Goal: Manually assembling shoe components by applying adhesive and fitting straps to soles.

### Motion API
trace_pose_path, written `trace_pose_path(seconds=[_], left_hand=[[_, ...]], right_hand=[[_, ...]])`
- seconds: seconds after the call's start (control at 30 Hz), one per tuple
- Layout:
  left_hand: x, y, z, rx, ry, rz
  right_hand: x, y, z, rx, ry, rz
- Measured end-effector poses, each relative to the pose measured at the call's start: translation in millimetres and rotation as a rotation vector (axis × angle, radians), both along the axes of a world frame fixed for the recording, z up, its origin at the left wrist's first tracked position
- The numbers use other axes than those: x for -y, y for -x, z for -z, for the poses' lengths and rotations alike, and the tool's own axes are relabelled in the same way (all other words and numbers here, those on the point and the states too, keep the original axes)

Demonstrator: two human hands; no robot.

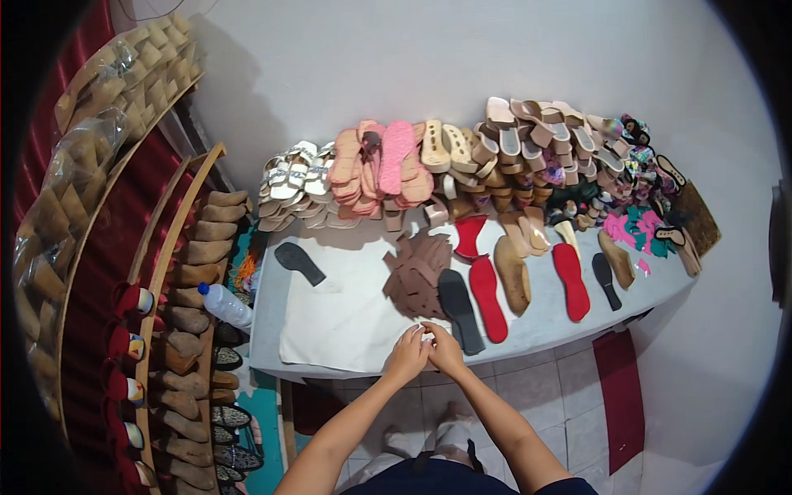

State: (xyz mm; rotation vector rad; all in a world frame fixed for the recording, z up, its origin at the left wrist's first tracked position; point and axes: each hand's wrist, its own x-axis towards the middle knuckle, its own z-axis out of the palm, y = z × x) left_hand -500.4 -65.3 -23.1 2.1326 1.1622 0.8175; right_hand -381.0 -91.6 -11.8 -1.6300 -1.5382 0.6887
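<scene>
- Where the near edge of the grey-covered table [536, 328] crosses the lower middle of the frame, two bare hands are seen: a left hand [407, 355] and a right hand [446, 351].
- Three dark soles are counted on the table: a black sole [461, 318] at the centre, just beside the right hand's fingers; a second dark sole [300, 262] left of centre; and a narrow dark sole [606, 281] right of centre.
- Two red soles are counted, a first red sole [488, 299] beside the black one and another red sole [571, 282] farther right; one flared red piece [471, 238] is set above the first.
- Two brown shoe forms are counted, a larger form [512, 275] and a smaller form [616, 259], both right of centre.
- One heap of brown strips [418, 272] is spread just above the hands, near the white cloth [330, 322]; its overlapping strips cannot be counted.
- One clear bottle [227, 305] with a blue cap is placed at left.
- Any lettering is too small to be read.
- Both forearms are extended upward from the lower edge and angled inward; the fingers are curled, with fingertips brought together. Whether anything thin is pinched between them cannot be told.
</scene>
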Motion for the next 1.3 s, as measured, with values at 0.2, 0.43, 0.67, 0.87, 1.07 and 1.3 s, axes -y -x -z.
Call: trace_pose_path(seconds=[0.2,0.43,0.67,0.87,1.07,1.3], left_hand=[[5.3,-92.4,-11.9,0.009,0.093,0.071],[5.6,-184.6,4.1,-0.233,0.253,-0.152],[-5.2,-222.2,17.4,-0.291,0.305,-0.276],[-34.1,-242.7,4.3,-0.169,0.125,-0.243],[-46.7,-298.4,-28.1,0.006,-0.065,0.008],[-39.9,-364.3,-23.2,0.017,-0.011,0.212]], right_hand=[[13.4,-89.9,-12.8,0.081,-0.125,0.048],[13.9,-177.5,-11.8,0.278,-0.175,0.313],[6.5,-213.1,5.1,0.242,-0.203,0.374],[-3.5,-246.3,10.1,0.301,-0.144,0.443],[-22.9,-320.9,15.5,0.471,-0.081,0.658],[-20.2,-398.5,27.8,0.565,0.185,0.633]])
